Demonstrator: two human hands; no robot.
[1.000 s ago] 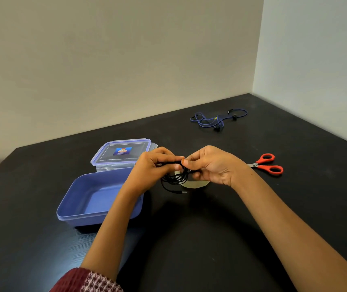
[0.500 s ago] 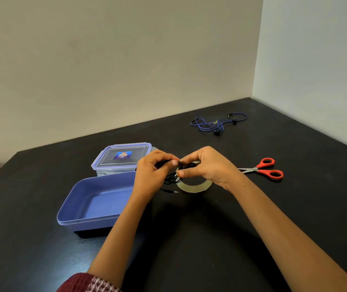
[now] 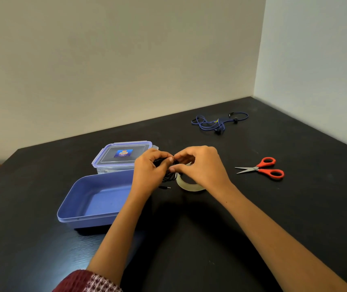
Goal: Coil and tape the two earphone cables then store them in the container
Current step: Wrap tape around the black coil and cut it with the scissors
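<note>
The left hand (image 3: 149,170) and the right hand (image 3: 201,168) pinch the black cable (image 3: 168,178) bunched between them. The blue box (image 3: 88,220) sits at their 8 o'clock, the blue cable (image 3: 219,127) far off at 1 o'clock.

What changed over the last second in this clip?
The dangling plug of the black cable swung left, toward the left hand. That hand and the right hand still pinch the coil above the tape roll; nothing released. The blue cable, scissors and container stayed put.
</note>
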